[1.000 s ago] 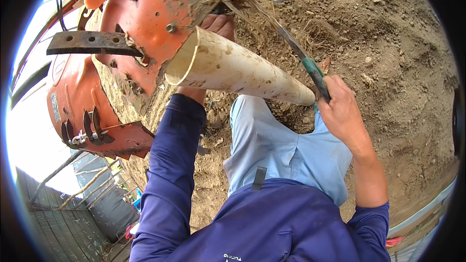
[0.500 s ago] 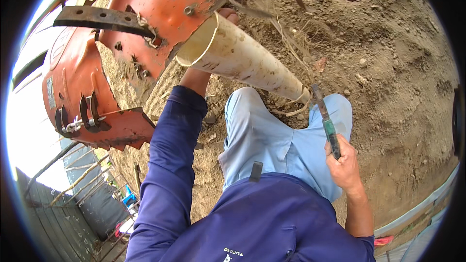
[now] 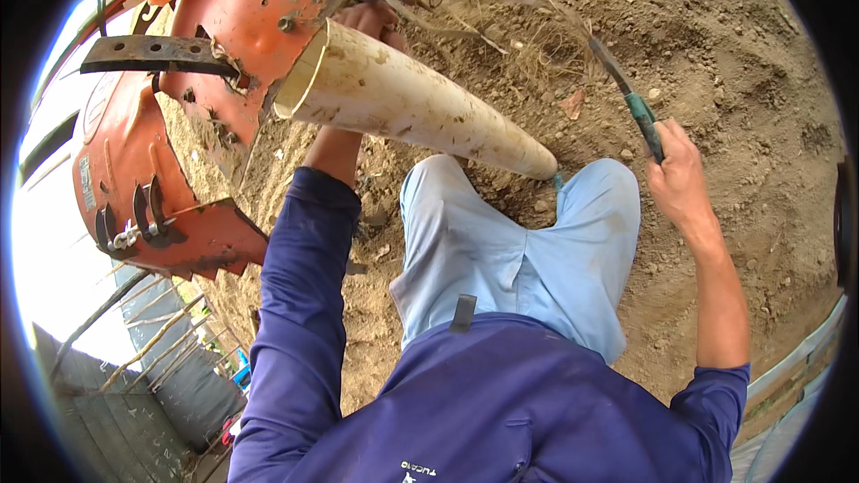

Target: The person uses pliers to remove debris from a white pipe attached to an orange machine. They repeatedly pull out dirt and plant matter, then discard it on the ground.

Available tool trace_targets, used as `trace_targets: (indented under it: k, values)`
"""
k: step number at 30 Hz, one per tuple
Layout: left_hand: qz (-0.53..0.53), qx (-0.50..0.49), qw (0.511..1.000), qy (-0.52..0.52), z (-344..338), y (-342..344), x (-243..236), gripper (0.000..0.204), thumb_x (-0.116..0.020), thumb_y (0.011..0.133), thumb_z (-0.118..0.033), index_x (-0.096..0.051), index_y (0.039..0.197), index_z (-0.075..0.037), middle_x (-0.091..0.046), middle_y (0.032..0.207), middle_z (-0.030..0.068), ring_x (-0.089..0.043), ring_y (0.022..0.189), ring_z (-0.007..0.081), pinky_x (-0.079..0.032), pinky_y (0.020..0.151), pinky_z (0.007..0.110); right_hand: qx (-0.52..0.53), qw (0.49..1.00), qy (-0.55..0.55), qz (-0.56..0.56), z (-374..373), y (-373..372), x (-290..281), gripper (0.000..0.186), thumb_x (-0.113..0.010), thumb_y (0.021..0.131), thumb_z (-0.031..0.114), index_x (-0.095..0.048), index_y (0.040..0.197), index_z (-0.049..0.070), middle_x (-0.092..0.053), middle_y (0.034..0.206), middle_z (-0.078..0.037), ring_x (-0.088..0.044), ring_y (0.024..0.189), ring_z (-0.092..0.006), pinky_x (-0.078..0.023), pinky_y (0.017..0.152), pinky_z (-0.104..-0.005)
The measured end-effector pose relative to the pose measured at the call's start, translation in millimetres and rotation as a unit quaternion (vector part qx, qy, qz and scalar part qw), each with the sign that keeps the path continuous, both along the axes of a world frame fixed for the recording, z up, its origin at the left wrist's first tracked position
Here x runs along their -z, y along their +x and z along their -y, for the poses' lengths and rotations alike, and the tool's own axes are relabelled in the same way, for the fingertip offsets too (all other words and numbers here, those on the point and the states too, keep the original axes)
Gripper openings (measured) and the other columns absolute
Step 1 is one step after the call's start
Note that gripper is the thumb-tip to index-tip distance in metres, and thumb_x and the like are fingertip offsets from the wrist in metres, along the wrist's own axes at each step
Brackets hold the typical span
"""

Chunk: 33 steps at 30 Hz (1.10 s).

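A dirt-streaked white plastic pipe (image 3: 420, 98) slants across in front of me. Its open mouth lies by an orange metal guard (image 3: 250, 9), and its other end is beside my right knee. Passing under the pipe, my left forearm leads to my left hand (image 3: 369, 20), whose curled fingers show at the pipe's far side; the palm is hidden. My right hand (image 3: 677, 170) is closed round the green handle of a sickle (image 3: 641, 116), held out to the right of the pipe. The dark blade points toward dry fibres (image 3: 559, 45) on the soil and blurs at its tip.
An orange machine panel with hooks (image 3: 143, 170) stands at the left, and a drilled metal bar (image 3: 161, 54) juts from the guard. Loose brown soil (image 3: 716, 125) with small stones spreads around my knees. A pole fence (image 3: 152, 340) runs at the lower left.
My right hand has swung the sickle up and to the right, away from the pipe's far end. The pipe, guard and left hand appear farther left as the view shifted.
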<state>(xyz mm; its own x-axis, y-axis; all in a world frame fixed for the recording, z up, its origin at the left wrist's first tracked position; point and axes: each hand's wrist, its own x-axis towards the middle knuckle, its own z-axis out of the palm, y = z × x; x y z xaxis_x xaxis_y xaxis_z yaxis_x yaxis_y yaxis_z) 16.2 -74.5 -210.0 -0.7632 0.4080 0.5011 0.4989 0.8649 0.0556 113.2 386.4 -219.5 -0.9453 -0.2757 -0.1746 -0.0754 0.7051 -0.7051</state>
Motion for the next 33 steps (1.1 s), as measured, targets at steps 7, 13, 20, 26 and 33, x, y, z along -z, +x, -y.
trace_targets:
  k: [7, 13, 20, 26, 33]
  values:
    - [-0.035, -0.06, 0.996, 0.055, 0, 3, -4, 0.031, -0.067, 0.094, -0.008, -0.069, 0.125, -0.011, -0.069, 0.132, 0.0083, -0.064, 0.116, 0.0282, -0.048, 0.101, 0.048, -0.06, 0.993, -0.084, 0.064, -26, 65, -40, 0.02, -0.056, 0.078, -0.009, -0.053, 0.097, -0.004, -0.05, 0.094, -0.02, -0.055, 0.083, -0.0443, -0.047, 0.073, -0.0494]
    - [0.038, -0.024, 0.997, 0.059, 0, 0, -10, 0.042, -0.066, 0.097, -0.013, -0.067, 0.139, -0.015, -0.068, 0.141, 0.008, -0.062, 0.13, 0.0291, -0.044, 0.11, 0.049, -0.034, 0.993, -0.045, 0.104, -2, 67, -28, 0.016, -0.053, 0.08, -0.009, -0.054, 0.095, -0.003, -0.05, 0.093, -0.02, -0.056, 0.083, -0.0424, -0.047, 0.075, -0.0492]
    - [0.019, 0.015, 0.999, -0.044, -4, 2, -7, 0.049, -0.065, 0.099, -0.015, -0.071, 0.146, -0.023, -0.068, 0.151, 0.0021, -0.058, 0.144, 0.026, -0.038, 0.12, 0.049, -0.014, 0.996, 0.038, 0.082, -10, 10, 57, 0.021, -0.055, 0.085, 0.001, -0.062, 0.105, -0.004, -0.06, 0.097, -0.022, -0.062, 0.091, -0.043, -0.05, 0.083, -0.0508]
    - [0.039, -0.008, 0.989, -0.146, -4, 1, -8, 0.038, -0.073, 0.092, -0.023, -0.078, 0.13, -0.022, -0.074, 0.137, -0.0016, -0.06, 0.136, 0.0293, -0.042, 0.117, 0.047, -0.026, 0.989, -0.069, 0.127, 34, -27, 38, 0.049, -0.057, 0.084, 0.003, -0.07, 0.131, 0.0, -0.063, 0.091, -0.008, -0.062, 0.083, -0.0269, -0.051, 0.079, -0.0416]
    - [-0.007, -0.056, 0.993, -0.107, -10, -3, 2, 0.032, -0.075, 0.088, -0.015, -0.082, 0.118, -0.021, -0.078, 0.126, -0.0021, -0.067, 0.123, 0.0244, -0.044, 0.109, 0.043, -0.04, 0.928, -0.261, 0.261, 118, -68, 23, 0.057, -0.058, 0.088, 0.011, -0.066, 0.144, 0.005, -0.043, 0.08, 0.006, -0.045, 0.067, -0.0105, -0.037, 0.06, -0.0323]
